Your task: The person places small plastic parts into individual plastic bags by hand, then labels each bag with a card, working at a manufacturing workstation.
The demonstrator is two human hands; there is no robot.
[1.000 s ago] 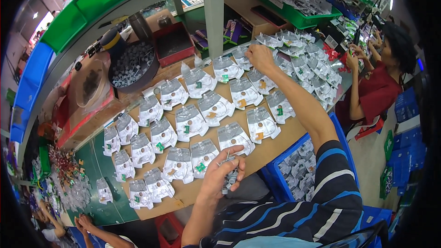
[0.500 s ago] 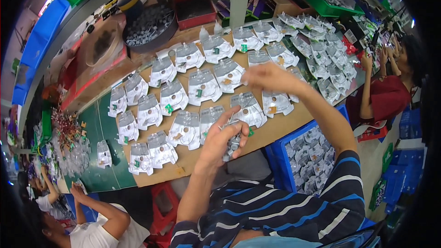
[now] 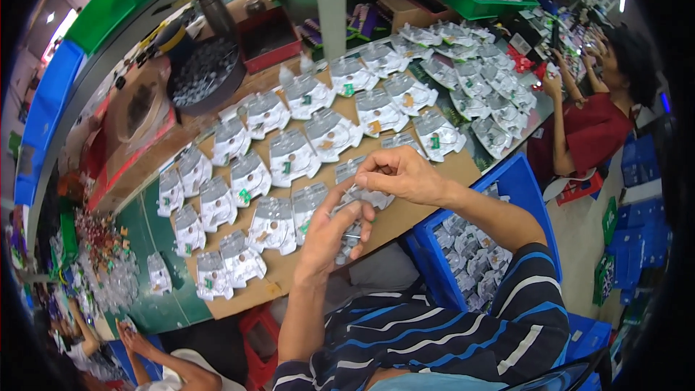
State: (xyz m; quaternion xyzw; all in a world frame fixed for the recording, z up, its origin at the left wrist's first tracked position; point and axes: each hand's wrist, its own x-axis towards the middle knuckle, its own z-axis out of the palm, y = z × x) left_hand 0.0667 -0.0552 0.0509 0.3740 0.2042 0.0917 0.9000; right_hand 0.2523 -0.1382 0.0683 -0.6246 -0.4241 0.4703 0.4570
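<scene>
My left hand (image 3: 326, 239) is curled round several small grey pieces with thin metal shafts (image 3: 350, 239), palm up over the near edge of the cardboard sheet. The fingertips of my right hand (image 3: 407, 177) are pinched together against the left index finger. Whatever sits in that pinch is too small to make out. Rows of white and grey plastic housings (image 3: 293, 153) lie on the sheet around my hands, some carrying a small green or brown board. Both hands partly cover the housings beneath them.
A dark round bowl (image 3: 239, 76) of similar grey pieces and a red tray (image 3: 298, 56) stand at the back. A blue bin (image 3: 536, 206) of housings is at right. More housings (image 3: 474, 83) crowd the far right. Co-workers sit at right (image 3: 579, 137) and lower left (image 3: 192, 373).
My right hand has come down and left from above the far housings to the left hand's fingertips, closing into a pinch. The left hand keeps its grey pieces. The whole view has shifted.
</scene>
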